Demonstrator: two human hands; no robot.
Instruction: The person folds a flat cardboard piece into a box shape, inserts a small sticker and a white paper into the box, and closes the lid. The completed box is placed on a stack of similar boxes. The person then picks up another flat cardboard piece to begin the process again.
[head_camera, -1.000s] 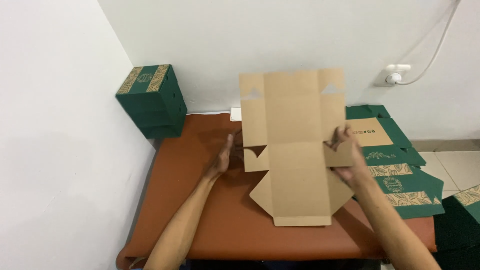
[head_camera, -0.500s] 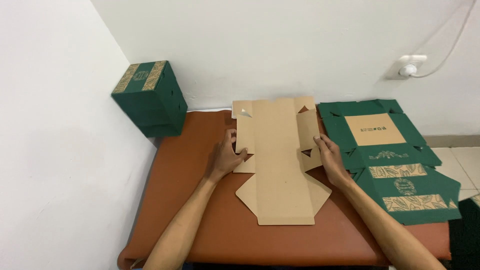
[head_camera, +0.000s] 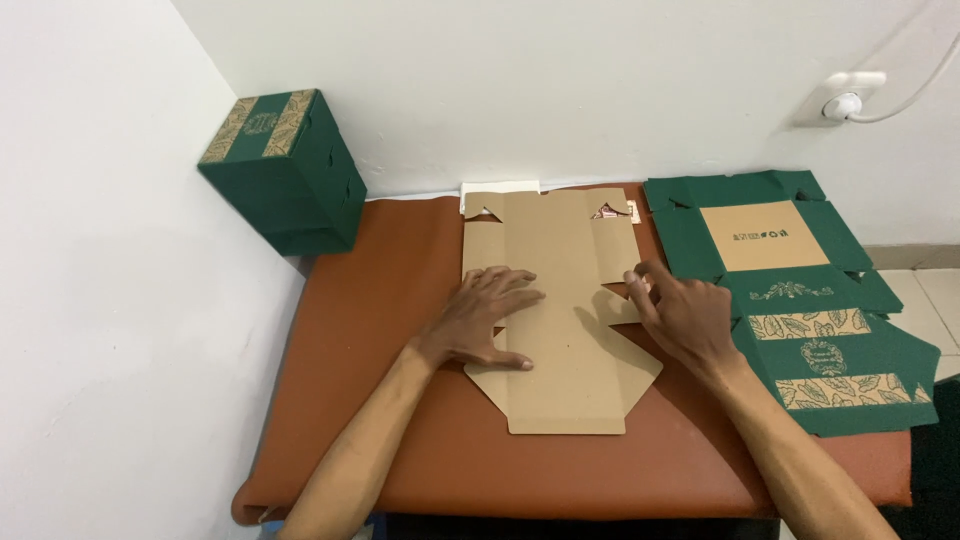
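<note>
A flat, unfolded brown cardboard box blank (head_camera: 560, 330) lies on the brown padded table (head_camera: 380, 300), its plain inner side up. My left hand (head_camera: 482, 318) presses flat on the blank's left half, fingers spread. My right hand (head_camera: 680, 312) rests at the blank's right edge, with its fingertips on a side flap. Neither hand holds anything up off the table.
A stack of flat green box blanks (head_camera: 800, 300) with gold leaf print lies at the table's right side. A folded green box (head_camera: 282, 170) stands at the far left by the white wall. A white wall socket (head_camera: 840, 100) with a cable is at the upper right.
The cardboard blank, held up tilted a second ago, now lies flat on the table. My left hand moved onto its left half; my right hand stays at its right flap.
</note>
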